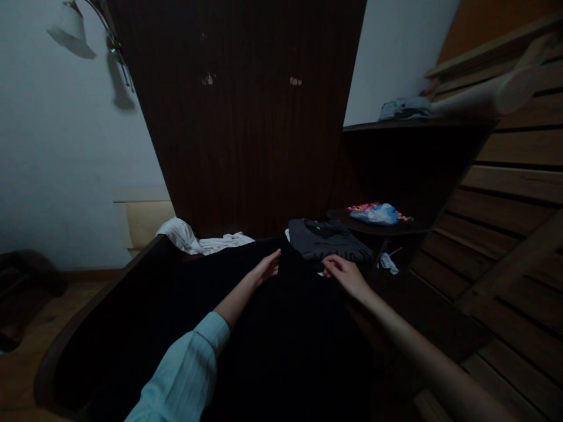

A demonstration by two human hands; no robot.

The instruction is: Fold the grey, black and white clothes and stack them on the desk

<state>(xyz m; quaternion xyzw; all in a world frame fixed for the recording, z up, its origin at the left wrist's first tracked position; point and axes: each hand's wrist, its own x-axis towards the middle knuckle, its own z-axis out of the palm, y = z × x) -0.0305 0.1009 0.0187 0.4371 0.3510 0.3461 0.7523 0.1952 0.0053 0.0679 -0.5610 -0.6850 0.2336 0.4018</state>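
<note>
A large black cloth [290, 334], probably a garment, is spread out before me; its folds are lost in the dark. Over its far part is my left hand [266, 268], fingers stretched out and thumb side up. My right hand [345, 274] is closed in a pinch at the cloth's right edge, where a small pale bit shows by the fingertips. Just beyond that hand lies a folded dark grey T-shirt [323, 237] with dark lettering. White cloth [206, 241] lies crumpled at the far left end.
A dark wooden panel [246, 129] rises behind the cloths. On the right, a dark shelf [373, 228] holds a blue-and-white plastic bag [378, 214] and something colourful. Wooden slats [510, 199] lean further right. A dark raised side edge [88, 328] runs along the left.
</note>
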